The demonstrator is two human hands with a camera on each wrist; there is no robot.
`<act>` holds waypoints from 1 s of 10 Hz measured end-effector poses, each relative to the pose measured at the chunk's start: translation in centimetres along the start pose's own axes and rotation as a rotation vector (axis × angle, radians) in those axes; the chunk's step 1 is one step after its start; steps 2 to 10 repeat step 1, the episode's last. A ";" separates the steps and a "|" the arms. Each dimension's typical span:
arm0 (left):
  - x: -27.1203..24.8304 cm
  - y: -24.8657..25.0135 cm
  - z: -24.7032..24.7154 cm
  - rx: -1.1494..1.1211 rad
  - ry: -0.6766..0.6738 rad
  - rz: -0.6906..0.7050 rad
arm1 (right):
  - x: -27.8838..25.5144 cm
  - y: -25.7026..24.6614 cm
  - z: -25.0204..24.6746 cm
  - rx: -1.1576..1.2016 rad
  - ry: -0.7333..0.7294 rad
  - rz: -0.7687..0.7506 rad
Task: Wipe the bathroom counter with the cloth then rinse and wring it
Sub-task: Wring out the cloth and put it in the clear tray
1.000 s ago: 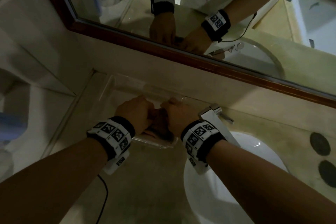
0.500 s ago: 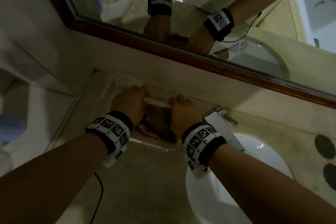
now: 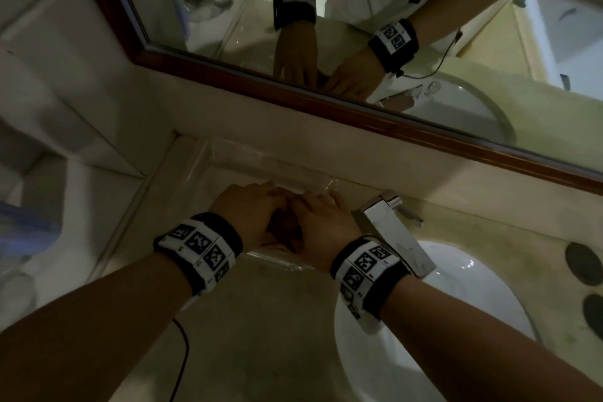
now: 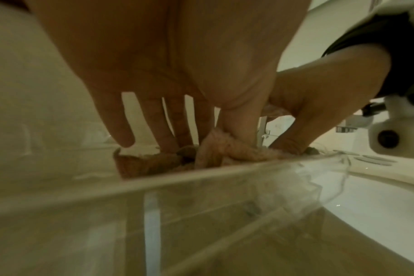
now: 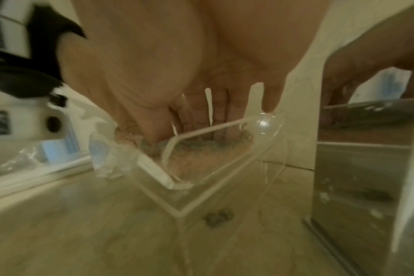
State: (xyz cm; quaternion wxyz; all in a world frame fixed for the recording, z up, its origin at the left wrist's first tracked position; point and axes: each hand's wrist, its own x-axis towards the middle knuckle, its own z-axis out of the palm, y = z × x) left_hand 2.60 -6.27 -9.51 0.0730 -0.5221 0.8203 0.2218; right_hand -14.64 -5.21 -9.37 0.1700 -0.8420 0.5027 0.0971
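Two hands work side by side inside one clear acrylic tray point(image 3: 277, 263) on the beige desk point(image 3: 261, 336), at 12 o'clock from the wearer, against the back wall under the mirror point(image 3: 359, 26). Head view: left hand point(image 3: 248, 215) and right hand point(image 3: 321, 222) touch each other, backs up, and hide nearly all of the cloth point(image 3: 282, 227); only a dark sliver shows between them.

Left wrist view shows what the head view does not: the left hand point(image 4: 168, 78) has four fingers point(image 4: 121, 130) pointing down, nearly straight and spread, tips on the pinkish-tan cloth point(image 4: 225, 151), with the thumb pressing into a raised fold. The right hand point(image 4: 319, 97) is at 3 o'clock there, fingers bent down onto the same cloth. Whether either hand truly pinches the fabric, cannot tell.

Right wrist view: the right hand point(image 5: 196, 65) has fingers point(image 5: 221, 119) extended downward, slightly apart, tips on the cloth point(image 5: 201, 155) seen through the tray's point(image 5: 177, 205) clear corner. Blurred.

Count: one cloth, one tray, one chrome tap point(image 3: 394, 238) at 3 o'clock of the hands, one white basin point(image 3: 456, 303) at 4 o'clock, two dark round spots point(image 3: 584, 264) on the desk at the far right edge.

Cloth lies bunched in the tray, long axis running roughly 9 to 3 o'clock along the tray's front wall in the left wrist view.
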 end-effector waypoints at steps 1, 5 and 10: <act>-0.9 0.8 -0.6 0.005 -0.001 -0.022 | -0.7 -0.3 -0.4 0.017 0.035 0.025; -0.9 0.8 -0.6 0.005 -0.001 -0.022 | -0.7 -0.3 -0.4 0.017 0.035 0.025; -0.9 0.8 -0.6 0.005 -0.001 -0.022 | -0.7 -0.3 -0.4 0.017 0.035 0.025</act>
